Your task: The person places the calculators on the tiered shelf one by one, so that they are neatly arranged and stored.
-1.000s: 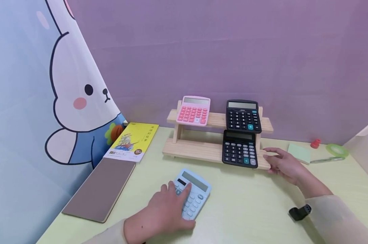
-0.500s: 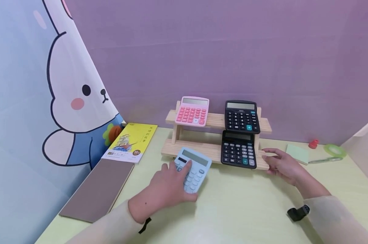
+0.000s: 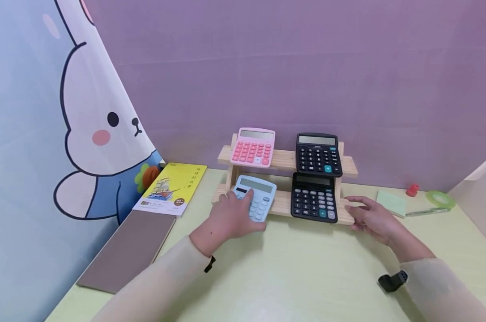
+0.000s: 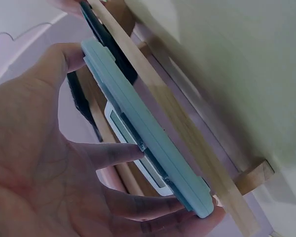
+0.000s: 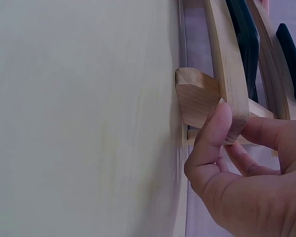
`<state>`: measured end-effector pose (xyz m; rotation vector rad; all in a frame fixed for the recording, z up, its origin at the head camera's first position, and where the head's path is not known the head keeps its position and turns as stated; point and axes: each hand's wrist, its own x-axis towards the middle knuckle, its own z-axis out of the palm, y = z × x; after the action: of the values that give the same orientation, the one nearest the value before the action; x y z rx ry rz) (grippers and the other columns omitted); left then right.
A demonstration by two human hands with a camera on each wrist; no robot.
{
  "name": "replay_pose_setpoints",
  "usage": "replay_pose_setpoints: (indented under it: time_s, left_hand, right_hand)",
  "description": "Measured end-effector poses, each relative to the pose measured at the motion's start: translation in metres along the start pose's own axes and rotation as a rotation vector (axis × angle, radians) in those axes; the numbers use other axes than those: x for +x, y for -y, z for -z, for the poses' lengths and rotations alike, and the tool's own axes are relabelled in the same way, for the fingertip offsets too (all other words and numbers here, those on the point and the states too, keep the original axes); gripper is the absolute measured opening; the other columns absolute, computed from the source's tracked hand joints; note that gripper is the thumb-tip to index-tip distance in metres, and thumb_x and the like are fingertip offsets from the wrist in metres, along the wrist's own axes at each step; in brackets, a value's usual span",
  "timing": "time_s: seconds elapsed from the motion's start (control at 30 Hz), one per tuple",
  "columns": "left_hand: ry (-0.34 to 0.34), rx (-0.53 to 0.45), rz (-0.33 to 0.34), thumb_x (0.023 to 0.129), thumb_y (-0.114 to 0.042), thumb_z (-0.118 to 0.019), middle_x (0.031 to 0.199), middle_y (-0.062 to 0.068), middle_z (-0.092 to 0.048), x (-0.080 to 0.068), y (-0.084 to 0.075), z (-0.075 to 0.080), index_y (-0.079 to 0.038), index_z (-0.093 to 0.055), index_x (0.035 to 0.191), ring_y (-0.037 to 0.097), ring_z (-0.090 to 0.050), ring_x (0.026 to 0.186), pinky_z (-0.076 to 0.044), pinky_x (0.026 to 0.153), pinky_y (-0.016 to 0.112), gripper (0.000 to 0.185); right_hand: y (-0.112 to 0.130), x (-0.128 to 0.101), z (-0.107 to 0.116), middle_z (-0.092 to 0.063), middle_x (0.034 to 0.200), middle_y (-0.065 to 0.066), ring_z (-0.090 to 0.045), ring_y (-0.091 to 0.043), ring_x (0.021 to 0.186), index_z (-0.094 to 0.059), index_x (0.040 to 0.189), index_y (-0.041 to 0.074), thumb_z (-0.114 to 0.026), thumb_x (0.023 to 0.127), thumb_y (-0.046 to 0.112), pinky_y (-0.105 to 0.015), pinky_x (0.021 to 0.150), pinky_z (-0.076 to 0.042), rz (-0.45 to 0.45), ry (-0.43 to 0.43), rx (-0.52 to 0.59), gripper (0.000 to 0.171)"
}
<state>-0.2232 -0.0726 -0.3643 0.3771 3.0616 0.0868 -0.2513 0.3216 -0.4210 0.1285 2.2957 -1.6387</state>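
Observation:
My left hand (image 3: 236, 210) holds a light blue calculator (image 3: 256, 197), thumb on its keys, and tilts it against the left part of the lower shelf of a two-tier wooden rack (image 3: 285, 157). The left wrist view shows that calculator (image 4: 143, 133) edge-on against the shelf slat (image 4: 187, 133), fingers of my left hand (image 4: 64, 148) behind it. My right hand (image 3: 357, 212) pinches the right end of the lower shelf; the right wrist view shows its thumb and fingers (image 5: 212, 143) round the slat (image 5: 227, 64). A pink calculator (image 3: 253, 147) and a black calculator (image 3: 318, 154) stand on top, another black calculator (image 3: 314, 197) below.
A yellow book (image 3: 171, 188) and a brown notebook (image 3: 128, 250) lie at the left by a bunny curtain (image 3: 98, 134). At the right are green sticky notes (image 3: 392, 202), a pen (image 3: 422, 212), a tape roll (image 3: 440, 197) and a small red object (image 3: 412, 190).
My left hand has carried the blue calculator from the table up and away to the rack's lower shelf. The right hand has stayed on the shelf end.

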Motion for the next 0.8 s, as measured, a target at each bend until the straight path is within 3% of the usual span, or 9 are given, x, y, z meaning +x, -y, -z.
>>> replay_pose_setpoints:
  time_s: [0.3, 0.67, 0.8]
  left_hand:
    - [-0.006, 0.003, 0.055, 0.085, -0.08, -0.066, 0.14, 0.035, -0.056, 0.027, 0.001, 0.002, -0.02, -0.031, 0.17, 0.037, -0.059, 0.103, -0.062, 0.075, 0.046, 0.11]
    - [0.012, 0.083, 0.119, 0.086, -0.084, -0.06, 0.139, 0.032, -0.06, 0.043, -0.007, -0.001, -0.012, -0.035, 0.167, 0.04, -0.062, 0.118, -0.061, 0.095, 0.043, 0.111]
    - [0.019, 0.138, 0.133, 0.087, -0.089, -0.055, 0.139, 0.031, -0.061, 0.045, -0.01, -0.001, -0.011, -0.035, 0.167, 0.038, -0.062, 0.118, -0.06, 0.096, 0.04, 0.114]
  right_hand:
    - [0.0, 0.002, -0.001, -0.057, 0.124, -0.009, -0.064, -0.012, 0.089, -0.022, 0.168, 0.005, -0.053, 0.113, 0.028, -0.028, 0.079, -0.065, -0.006, 0.001, 0.005, 0.067]
    - [-0.002, 0.002, -0.001, -0.058, 0.12, -0.005, -0.063, -0.011, 0.087, -0.023, 0.167, 0.005, -0.053, 0.113, 0.027, -0.028, 0.079, -0.065, 0.006, 0.007, 0.01, 0.066]
    - [-0.002, 0.001, 0.001, -0.059, 0.118, -0.002, -0.062, -0.01, 0.088, -0.022, 0.168, 0.004, -0.053, 0.114, 0.029, -0.028, 0.08, -0.065, 0.011, 0.01, 0.009, 0.067]
